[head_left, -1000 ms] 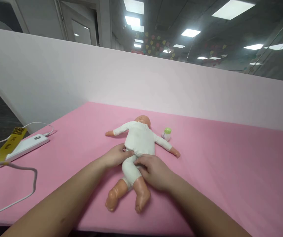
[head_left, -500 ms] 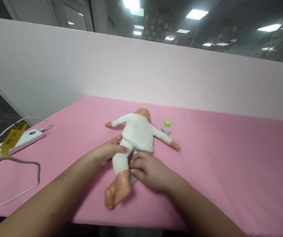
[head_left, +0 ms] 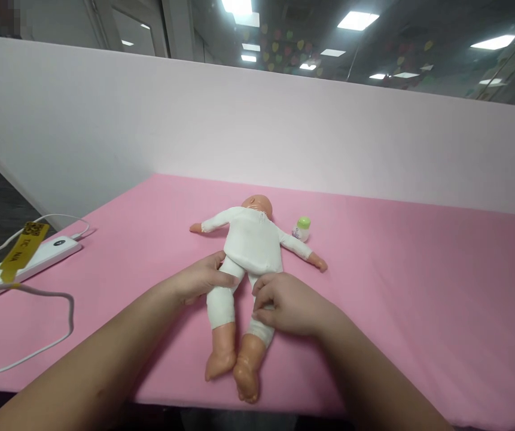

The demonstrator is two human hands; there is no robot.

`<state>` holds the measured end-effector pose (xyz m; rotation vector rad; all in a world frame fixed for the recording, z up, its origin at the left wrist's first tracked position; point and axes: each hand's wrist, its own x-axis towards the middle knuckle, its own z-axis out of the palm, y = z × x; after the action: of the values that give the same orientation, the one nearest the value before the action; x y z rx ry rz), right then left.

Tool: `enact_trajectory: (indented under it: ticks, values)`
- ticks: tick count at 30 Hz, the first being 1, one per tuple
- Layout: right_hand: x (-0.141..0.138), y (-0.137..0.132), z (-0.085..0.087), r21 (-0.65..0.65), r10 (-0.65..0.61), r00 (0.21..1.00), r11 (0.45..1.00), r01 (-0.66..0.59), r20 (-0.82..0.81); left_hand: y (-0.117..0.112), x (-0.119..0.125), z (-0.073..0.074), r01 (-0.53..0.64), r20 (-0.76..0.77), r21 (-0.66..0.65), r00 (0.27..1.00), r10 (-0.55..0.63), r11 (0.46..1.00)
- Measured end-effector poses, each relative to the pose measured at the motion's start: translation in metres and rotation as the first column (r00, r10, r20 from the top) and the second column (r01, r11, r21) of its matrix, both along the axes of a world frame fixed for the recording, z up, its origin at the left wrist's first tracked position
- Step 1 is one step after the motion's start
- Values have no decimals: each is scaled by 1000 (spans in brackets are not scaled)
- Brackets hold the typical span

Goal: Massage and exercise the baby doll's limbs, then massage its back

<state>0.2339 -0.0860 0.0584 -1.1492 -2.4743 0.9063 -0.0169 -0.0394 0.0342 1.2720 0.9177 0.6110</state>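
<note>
A baby doll in white clothes lies on the pink table, head away from me, arms spread, bare feet near the front edge. My left hand grips the doll's left thigh, fingers wrapped on the white trouser leg. My right hand rests curled on the doll's other leg and pinches the white fabric there. Both legs lie straight and side by side.
A small white bottle with a green cap stands beside the doll's head. A white power strip with a yellow tag and white cables lies at the table's left edge. A pale partition wall closes the back.
The doll's legs, crossed to the left half a second ago, now lie straight and parallel. My right hand moved from the hip down onto the right leg.
</note>
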Motion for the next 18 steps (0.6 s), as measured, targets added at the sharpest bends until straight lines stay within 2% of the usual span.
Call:
enact_trajectory:
  ticks: [3,5,6,8,10,12,13,15,17,18]
  values:
    - [-1,1,1,20,13,1000,1000,-13,11,-4,4,2,32,-132,124,991,-15,992]
    - [-2,1,1,35,-15,999,999,14,31,-7,5,2,37,-329,259,943,52,965]
    - [-3,1,1,42,-33,999,999,31,41,-9,4,2,40,-443,336,888,121,941]
    - [-5,0,2,54,-63,997,997,61,40,-13,3,3,65,-621,482,729,288,874]
    - [-6,0,1,80,-92,996,993,91,4,-16,1,6,116,-686,605,578,442,787]
    - [-8,1,0,154,-152,987,975,158,-47,-19,-1,10,164,-658,708,506,558,687]
    - [-8,1,-1,209,-198,977,955,209,-73,-20,-2,12,182,-618,758,508,601,626]
    - [-8,3,-4,322,-298,948,891,320,-115,-23,-2,14,219,-514,846,576,635,486]
    - [-8,6,-8,374,-372,922,844,385,-108,-26,1,13,276,-452,888,676,582,369]
    - [-8,7,-10,372,-387,918,843,389,-83,-27,5,12,316,-456,887,712,534,337]
